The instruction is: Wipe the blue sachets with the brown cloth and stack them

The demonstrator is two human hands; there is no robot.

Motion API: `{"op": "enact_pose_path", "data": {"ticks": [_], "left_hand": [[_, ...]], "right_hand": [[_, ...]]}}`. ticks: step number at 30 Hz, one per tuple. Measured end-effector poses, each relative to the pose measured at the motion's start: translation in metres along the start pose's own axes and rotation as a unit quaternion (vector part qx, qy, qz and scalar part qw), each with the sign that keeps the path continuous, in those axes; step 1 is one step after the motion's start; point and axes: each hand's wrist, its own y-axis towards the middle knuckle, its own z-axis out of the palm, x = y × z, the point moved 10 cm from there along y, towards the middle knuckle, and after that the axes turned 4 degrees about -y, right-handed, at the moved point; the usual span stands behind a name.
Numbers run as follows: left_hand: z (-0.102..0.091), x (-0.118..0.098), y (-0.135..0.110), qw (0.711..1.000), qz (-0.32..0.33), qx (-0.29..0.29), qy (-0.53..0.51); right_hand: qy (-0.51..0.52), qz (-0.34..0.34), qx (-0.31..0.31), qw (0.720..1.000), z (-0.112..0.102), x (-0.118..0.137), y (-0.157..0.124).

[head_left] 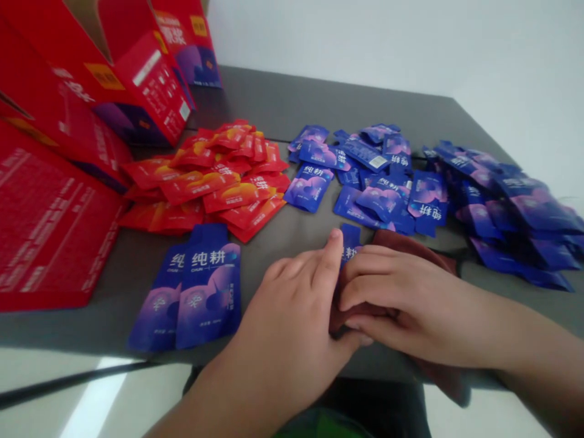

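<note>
Close together at the table's front edge, both my hands are around a small blue pouch (350, 236), whose upper end shows between them; the rest is hidden. My left hand (292, 316) lies along the pouch's left side, fingers bent over and thumb underneath, seemingly holding it. Curled fingers of my right hand (410, 298) press a brown cloth (413, 243) against the pouch. Part of the cloth spreads behind the right hand, and a corner hangs over the table edge. Left of my left hand, two blue-purple pouches (207, 292) lie flat and overlapping.
A heap of red-orange sachets (219, 176) lies at centre left. Blue sachets lie in a middle pile (378, 176) and a taller right pile (515, 207). Red cartons (50, 225), some with open tops, line the left side of the grey table (328, 91). A white wall stands behind.
</note>
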Motion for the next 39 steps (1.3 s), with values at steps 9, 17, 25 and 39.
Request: {"op": "enact_pose_path", "data": {"ticks": [9,17,25,39], "left_hand": [[0.002,0.007,0.0,0.999,-0.026,0.017,0.041],[-0.002,0.002,0.001,0.999,-0.026,0.018,0.044],[0.01,-0.002,0.003,0.993,0.007,0.053,0.101],[0.013,0.002,0.004,0.993,-0.018,0.067,0.093]], "right_hand": [[-0.049,0.044,-0.021,0.998,0.001,-0.015,-0.003],[-0.156,0.134,-0.109,0.973,-0.025,-0.06,-0.009],[-0.032,0.058,-0.151,0.986,-0.039,-0.045,-0.015],[-0.026,0.037,-0.029,0.999,-0.007,-0.027,-0.008]]}}
